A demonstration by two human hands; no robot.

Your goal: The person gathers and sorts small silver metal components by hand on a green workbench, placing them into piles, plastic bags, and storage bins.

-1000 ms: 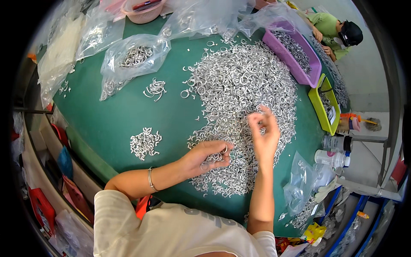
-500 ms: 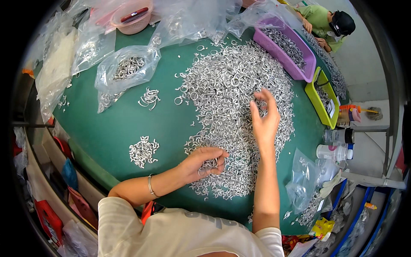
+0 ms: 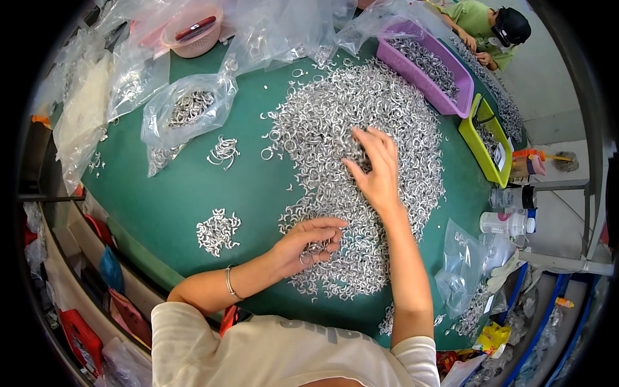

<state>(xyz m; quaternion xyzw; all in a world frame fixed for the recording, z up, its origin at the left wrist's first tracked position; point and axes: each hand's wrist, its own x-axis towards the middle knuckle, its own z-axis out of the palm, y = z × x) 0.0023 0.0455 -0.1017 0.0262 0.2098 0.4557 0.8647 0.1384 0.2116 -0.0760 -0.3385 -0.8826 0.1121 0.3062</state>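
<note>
A broad pile of small silver metal pieces (image 3: 348, 122), mostly curved crescents with some full rings, covers the middle of the green table (image 3: 167, 187). My left hand (image 3: 311, 244) is curled, palm up, round several silver rings at the pile's near left edge. Over the middle of the pile is my right hand (image 3: 377, 168), its thumb and fingers apart and nothing visible between them. A small heap of silver crescents (image 3: 218, 232) lies left of my left hand. Farther off is another small cluster of larger curved pieces (image 3: 224, 152).
A clear bag of rings (image 3: 190, 109) lies at the far left, near a pink basket (image 3: 193, 46). A purple basket (image 3: 422, 71) and a lime-green basket (image 3: 487, 148) stand on the right, beside bottles (image 3: 506, 222). A co-worker in green (image 3: 480, 29) sits beyond.
My right hand has moved left across the pile, its fingers still apart. My left hand stays in nearly the same place, curled round the rings. The view has shifted slightly.
</note>
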